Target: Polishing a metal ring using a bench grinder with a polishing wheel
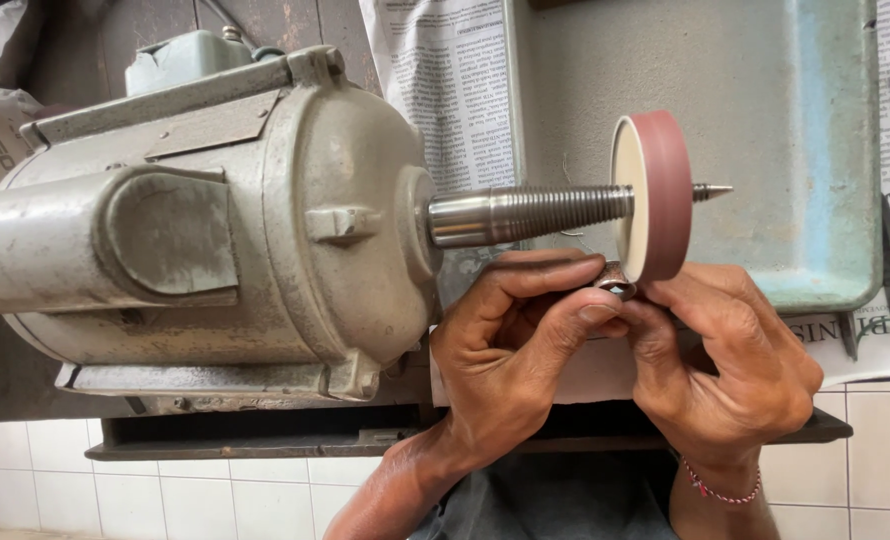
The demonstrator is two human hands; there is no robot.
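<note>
A small metal ring is pinched between the fingertips of my left hand and my right hand. Both hands press it up against the lower edge of a reddish sanding wheel. That wheel sits on a tapered threaded spindle that sticks out of a large grey motor. The spindle's pointed tip shows past the wheel. My right wrist wears a red and white thread bracelet.
Behind the wheel stands a pale blue-green metal hood. Newspaper sheets cover the wall behind it. A dark shelf edge runs under the motor, with white tiles below.
</note>
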